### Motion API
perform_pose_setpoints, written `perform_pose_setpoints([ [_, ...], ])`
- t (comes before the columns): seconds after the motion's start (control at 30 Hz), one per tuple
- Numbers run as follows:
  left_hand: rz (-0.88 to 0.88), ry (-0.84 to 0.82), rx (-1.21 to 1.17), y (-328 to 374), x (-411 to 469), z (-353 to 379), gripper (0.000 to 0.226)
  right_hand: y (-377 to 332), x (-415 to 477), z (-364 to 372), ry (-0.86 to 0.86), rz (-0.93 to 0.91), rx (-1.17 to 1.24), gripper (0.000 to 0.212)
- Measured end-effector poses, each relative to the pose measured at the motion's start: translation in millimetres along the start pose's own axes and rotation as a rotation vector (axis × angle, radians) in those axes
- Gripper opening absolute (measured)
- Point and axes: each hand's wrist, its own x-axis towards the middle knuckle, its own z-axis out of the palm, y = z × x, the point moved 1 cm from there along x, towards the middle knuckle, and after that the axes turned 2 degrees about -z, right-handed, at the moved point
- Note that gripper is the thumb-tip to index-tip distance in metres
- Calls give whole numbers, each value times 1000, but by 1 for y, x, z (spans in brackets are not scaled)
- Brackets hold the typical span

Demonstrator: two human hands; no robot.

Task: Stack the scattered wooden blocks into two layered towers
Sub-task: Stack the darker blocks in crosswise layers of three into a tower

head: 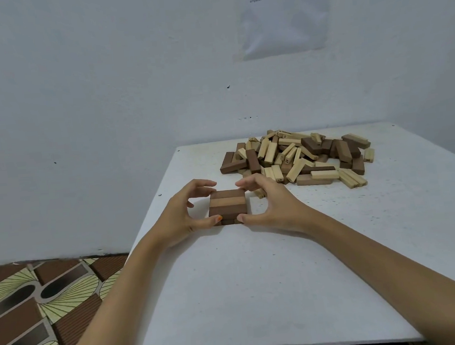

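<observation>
Both grips close on one small thing: the left grip (182, 214) and the right grip (271, 204) are clamped on the tower (227, 203) from either side. Each thumb presses a near corner and the curled fingers reach over to the far edge. That tower is only a low start of dark brown blocks. Its top layer is three blocks laid side by side, and the ends of a lower layer show just under the near edge, turned crosswise as far as I can tell. It sits on the white table (256, 279). The loose pile (296, 156) of pale and dark blocks lies beyond the tower and to its right, with a stray pale block just past the right grip. The step in hand looks like squaring the layer, so pressure should be light and equal from both sides at once; a harder push from one side would likely slide the top layer off the one beneath. Bring the three blocks flush, with no gaps between them and their ends level with the lower layer's sides. Then ease off on both sides together, straight outward, so no block is dragged along. Little of the task looks done: one tower is barely begun and no second one is in view.
</observation>
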Motion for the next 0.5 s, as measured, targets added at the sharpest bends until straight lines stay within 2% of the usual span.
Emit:
perform_pose_setpoints([
  [0.27,-8,-10,8,0,-1,1,60,-1,1,1,-22,-9,-11,62],
  [0.5,-20,-16,28,-4,-2,0,69,0,-2,-2,-46,3,-10,67],
])
